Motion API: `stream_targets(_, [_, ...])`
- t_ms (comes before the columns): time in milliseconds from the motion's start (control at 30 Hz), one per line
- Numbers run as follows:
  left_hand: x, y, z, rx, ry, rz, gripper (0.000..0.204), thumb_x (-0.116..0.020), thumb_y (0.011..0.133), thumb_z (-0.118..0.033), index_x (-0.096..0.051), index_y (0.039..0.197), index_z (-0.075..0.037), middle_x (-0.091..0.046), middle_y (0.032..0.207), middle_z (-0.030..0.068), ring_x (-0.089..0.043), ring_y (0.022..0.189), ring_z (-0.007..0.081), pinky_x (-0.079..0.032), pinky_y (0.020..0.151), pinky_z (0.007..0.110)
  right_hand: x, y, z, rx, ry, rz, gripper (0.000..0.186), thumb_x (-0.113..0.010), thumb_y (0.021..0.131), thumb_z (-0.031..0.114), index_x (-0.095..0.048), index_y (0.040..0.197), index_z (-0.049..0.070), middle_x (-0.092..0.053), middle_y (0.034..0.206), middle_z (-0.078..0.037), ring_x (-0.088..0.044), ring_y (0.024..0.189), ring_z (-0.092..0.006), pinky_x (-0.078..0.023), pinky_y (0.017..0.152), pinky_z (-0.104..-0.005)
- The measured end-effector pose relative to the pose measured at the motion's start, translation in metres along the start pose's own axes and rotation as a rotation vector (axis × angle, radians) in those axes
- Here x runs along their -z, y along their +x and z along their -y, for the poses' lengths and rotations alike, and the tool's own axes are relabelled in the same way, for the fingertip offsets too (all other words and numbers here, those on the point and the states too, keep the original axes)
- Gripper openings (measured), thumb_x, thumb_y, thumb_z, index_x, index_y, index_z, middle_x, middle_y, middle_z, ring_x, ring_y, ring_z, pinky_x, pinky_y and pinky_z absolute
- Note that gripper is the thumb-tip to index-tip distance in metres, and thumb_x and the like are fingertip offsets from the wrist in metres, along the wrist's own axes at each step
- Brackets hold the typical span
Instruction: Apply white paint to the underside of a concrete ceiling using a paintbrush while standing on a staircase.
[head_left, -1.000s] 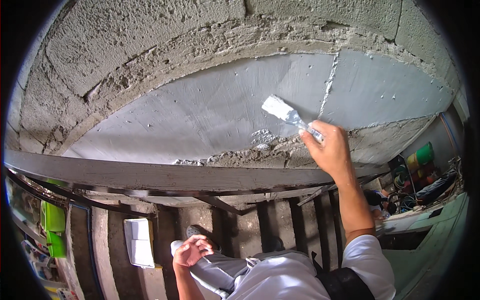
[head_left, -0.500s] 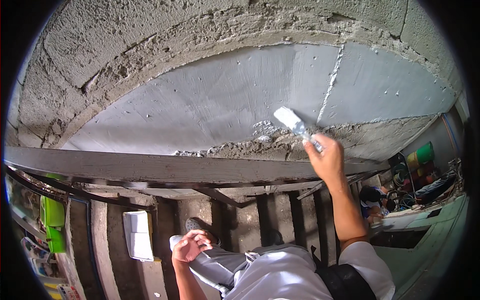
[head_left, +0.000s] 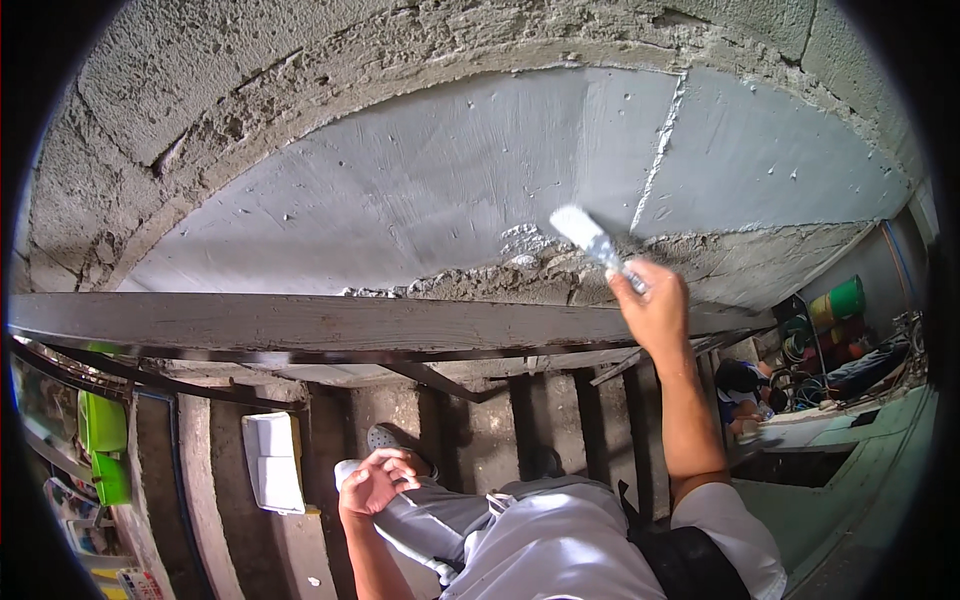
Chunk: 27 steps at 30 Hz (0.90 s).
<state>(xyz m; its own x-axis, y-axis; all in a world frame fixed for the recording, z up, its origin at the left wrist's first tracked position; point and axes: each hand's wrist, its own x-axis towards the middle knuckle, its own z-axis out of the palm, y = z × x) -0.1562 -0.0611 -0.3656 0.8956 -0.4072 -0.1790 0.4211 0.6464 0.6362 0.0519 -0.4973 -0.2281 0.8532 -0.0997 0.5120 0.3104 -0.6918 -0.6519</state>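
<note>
Right hand point(head_left: 655, 312): fingers closed round brush point(head_left: 590, 240), near ragged edge of wall point(head_left: 400, 180), apart from rail point(head_left: 420, 325). Left hand point(head_left: 378, 483): empty, loosely curled.

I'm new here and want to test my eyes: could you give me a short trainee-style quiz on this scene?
1. Which hand grips the white-tipped flat paintbrush?
2. True or false: the white rectangular tray lies to the right of the left hand.
3. The rough seam on the flat grey wall section is: (a) red, (b) white, (c) black?

Key: 1. The right hand. 2. False: the tray lies left of it. 3. (b).
</note>
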Motion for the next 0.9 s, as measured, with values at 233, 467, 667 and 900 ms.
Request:
stream_targets(233, [-0.001,0.002,0.001,0.009,-0.022,0.013,0.067,-0.062,0.083,-0.040,-0.045,0.128,0.007,-0.059,0.114,0.0239,-0.057,0.111,0.0335,-0.042,0.099,0.053,0.008,0.042,0.037,0.033,0.223,-0.126,0.022,-0.067,0.088,0.019,-0.062,0.081,-0.002,-0.056,0.058,-0.006,-0.047,0.051,-0.0085,-0.036,0.045,-0.0294])
stream_targets(467, [0.000,-0.006,0.001,-0.018,-0.011,-0.006,0.061,-0.061,0.084,-0.038,-0.047,0.127,0.002,-0.060,0.112,0.0237,-0.058,0.110,0.0353,-0.044,0.096,0.057,-0.009,-0.005,0.008,-0.194,-0.037,0.080,0.020,-0.064,0.090,0.020,-0.065,0.088,0.001,-0.047,0.060,-0.001,-0.041,0.055,-0.0106,-0.034,0.051,-0.0294])
stream_targets(667, [0.001,-0.006,0.001,0.003,-0.028,0.000,0.061,-0.061,0.084,-0.039,-0.047,0.127,0.002,-0.060,0.112,0.0235,-0.058,0.109,0.0349,-0.043,0.096,0.057,0.019,0.041,0.052,0.063,0.133,-0.123,0.025,-0.064,0.090,0.023,-0.060,0.078,0.002,-0.050,0.057,-0.013,-0.045,0.046,-0.0182,-0.036,0.046,-0.0322])
stream_targets(900, [-0.002,-0.003,0.000,-0.002,-0.017,0.021,0.061,-0.061,0.084,-0.039,-0.047,0.127,0.002,-0.060,0.112,0.0234,-0.058,0.109,0.0349,-0.043,0.096,0.058,-0.023,-0.008,-0.012,-0.124,-0.068,0.050,0.021,-0.068,0.085,0.024,-0.065,0.083,0.004,-0.058,0.062,-0.014,-0.053,0.050,-0.0289,-0.042,0.051,-0.0391])
